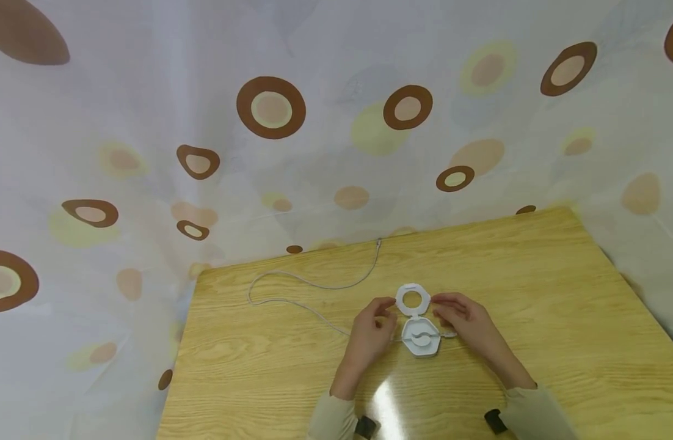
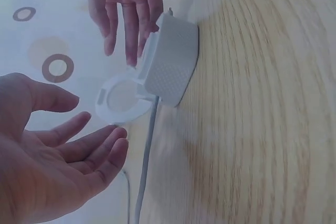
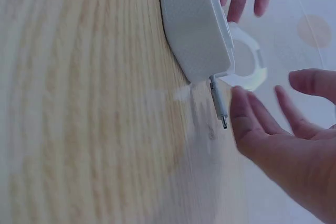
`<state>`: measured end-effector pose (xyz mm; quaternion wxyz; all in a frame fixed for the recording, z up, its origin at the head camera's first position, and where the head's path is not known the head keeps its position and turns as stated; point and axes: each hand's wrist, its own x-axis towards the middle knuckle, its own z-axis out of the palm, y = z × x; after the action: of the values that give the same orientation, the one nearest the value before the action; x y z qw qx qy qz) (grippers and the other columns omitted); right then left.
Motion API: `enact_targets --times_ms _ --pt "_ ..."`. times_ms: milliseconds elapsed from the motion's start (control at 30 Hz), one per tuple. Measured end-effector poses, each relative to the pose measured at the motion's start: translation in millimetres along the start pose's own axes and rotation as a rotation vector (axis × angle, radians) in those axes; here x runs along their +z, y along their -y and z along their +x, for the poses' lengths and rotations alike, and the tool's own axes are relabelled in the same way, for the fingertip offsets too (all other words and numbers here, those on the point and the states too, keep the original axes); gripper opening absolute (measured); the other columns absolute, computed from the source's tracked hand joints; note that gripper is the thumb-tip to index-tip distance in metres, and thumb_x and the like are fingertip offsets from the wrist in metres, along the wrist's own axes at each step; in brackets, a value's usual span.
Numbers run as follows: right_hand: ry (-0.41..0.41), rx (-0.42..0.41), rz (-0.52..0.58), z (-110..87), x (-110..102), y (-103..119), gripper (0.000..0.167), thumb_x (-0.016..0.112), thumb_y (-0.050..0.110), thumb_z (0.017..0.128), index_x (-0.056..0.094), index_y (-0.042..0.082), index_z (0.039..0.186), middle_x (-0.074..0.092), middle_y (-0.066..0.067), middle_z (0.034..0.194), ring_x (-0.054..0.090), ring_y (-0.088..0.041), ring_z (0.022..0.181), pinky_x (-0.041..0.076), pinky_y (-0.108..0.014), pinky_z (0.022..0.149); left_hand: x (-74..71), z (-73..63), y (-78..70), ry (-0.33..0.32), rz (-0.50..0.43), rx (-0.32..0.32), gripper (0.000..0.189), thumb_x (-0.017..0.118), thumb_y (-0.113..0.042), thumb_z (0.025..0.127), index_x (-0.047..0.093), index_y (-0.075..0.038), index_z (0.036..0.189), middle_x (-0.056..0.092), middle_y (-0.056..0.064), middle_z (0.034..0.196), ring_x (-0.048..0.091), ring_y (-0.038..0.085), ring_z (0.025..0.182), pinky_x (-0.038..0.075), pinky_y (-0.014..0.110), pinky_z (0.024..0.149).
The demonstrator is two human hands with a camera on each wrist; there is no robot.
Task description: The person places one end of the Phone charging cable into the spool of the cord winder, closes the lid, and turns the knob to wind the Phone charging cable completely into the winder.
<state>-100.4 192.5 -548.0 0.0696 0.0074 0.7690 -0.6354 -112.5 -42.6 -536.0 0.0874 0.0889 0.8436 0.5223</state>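
A white hexagonal case (image 1: 421,352) rests on the wooden table, its ring-shaped lid (image 1: 403,310) tipped back on a hinge at the far side. Inside the base is a curved divider. A pale cable (image 1: 278,300) enters the base from the left, and its short metal-tipped plug (image 3: 218,103) sticks out on the right. My left hand (image 1: 367,335) has its fingertips right at the lid's left edge, fingers loosely bent. From the other side, my right hand (image 1: 474,324) reaches with extended fingers to the lid's right edge. Neither hand curls round anything.
The cable loops over the left of the table (image 1: 248,366) to another plug (image 1: 378,243) at the back edge. Hanging sheeting (image 1: 314,153) with brown and yellow spots surrounds the table's back and sides. Dark wrist devices (image 1: 365,427) sit by both sleeves.
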Motion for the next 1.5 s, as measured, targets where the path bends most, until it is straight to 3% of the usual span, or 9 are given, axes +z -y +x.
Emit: enact_targets --times_ms 200,333,467,667,933,1167,1300,1500 --pt "-0.042 -0.084 0.039 -8.2 4.7 1.3 0.037 0.061 0.012 0.108 0.059 -0.008 0.138 0.062 -0.034 0.138 0.063 0.014 0.107 0.055 -0.010 0.090 -1.2 -14.8 -6.0 -0.002 0.017 -0.019 0.035 0.061 -0.015 0.104 0.065 -0.009 0.139 0.074 0.016 0.124 0.065 0.012 0.093 0.054 0.020 0.076" --pt "-0.047 -0.039 0.035 -15.2 5.7 2.8 0.041 0.060 0.015 0.109 0.057 -0.006 0.143 0.060 -0.032 0.144 0.062 0.016 0.105 0.055 -0.010 0.089 0.8 -26.4 -10.9 0.016 0.014 -0.039 0.040 0.059 -0.016 0.106 0.062 -0.011 0.145 0.073 0.017 0.125 0.063 0.009 0.091 0.054 0.019 0.073" --pt "-0.057 0.039 0.056 -18.0 7.9 3.9 0.048 0.063 0.024 0.108 0.056 -0.005 0.146 0.060 -0.029 0.147 0.063 0.017 0.104 0.056 -0.011 0.088 1.6 -32.8 -11.8 0.018 0.033 -0.012 0.043 0.058 -0.015 0.106 0.059 -0.009 0.149 0.069 0.014 0.137 0.068 0.016 0.099 0.055 0.020 0.078" --pt "-0.073 0.065 0.065 -20.9 8.4 9.3 0.048 0.066 0.025 0.106 0.060 -0.005 0.143 0.069 -0.025 0.136 0.071 0.007 0.100 0.059 -0.015 0.088 4.5 -34.6 -13.2 0.033 0.074 0.043 0.048 0.060 -0.014 0.106 0.054 -0.004 0.152 0.061 0.009 0.148 0.065 0.029 0.124 0.056 0.027 0.096" --pt "-0.098 0.121 0.017 -22.2 11.6 10.2 0.050 0.070 0.028 0.104 0.062 -0.005 0.141 0.074 -0.023 0.126 0.073 0.003 0.090 0.059 -0.016 0.083 11.2 -39.8 -12.4 0.035 0.017 0.040 0.046 0.062 -0.010 0.104 0.057 0.001 0.148 0.057 0.016 0.145 0.062 0.033 0.131 0.055 0.038 0.110" --pt "-0.089 0.143 0.003 -21.2 13.1 8.6 0.046 0.073 0.024 0.102 0.063 -0.006 0.136 0.069 -0.024 0.129 0.066 0.010 0.093 0.057 -0.014 0.082 14.2 -48.9 -12.9 0.024 0.112 0.034 0.047 0.061 -0.015 0.104 0.057 -0.006 0.150 0.062 0.013 0.145 0.062 0.033 0.135 0.051 0.052 0.115" --pt "-0.068 0.140 -0.002 -22.7 10.6 9.0 0.047 0.075 0.021 0.100 0.061 -0.006 0.137 0.068 -0.026 0.132 0.065 0.012 0.093 0.055 -0.012 0.082 15.7 -51.4 -12.5 0.037 0.110 0.022 0.048 0.059 -0.016 0.105 0.055 -0.006 0.151 0.060 0.014 0.150 0.058 0.036 0.141 0.048 0.054 0.118" --pt "-0.016 0.102 -0.131 -27.5 6.3 5.9 0.047 0.077 0.023 0.099 0.063 -0.002 0.136 0.069 -0.024 0.133 0.067 0.000 0.099 0.054 -0.015 0.084 17.9 -54.6 -9.5 0.024 0.124 0.044 0.044 0.061 -0.012 0.104 0.060 -0.004 0.147 0.062 0.013 0.149 0.060 0.035 0.140 0.048 0.052 0.117"
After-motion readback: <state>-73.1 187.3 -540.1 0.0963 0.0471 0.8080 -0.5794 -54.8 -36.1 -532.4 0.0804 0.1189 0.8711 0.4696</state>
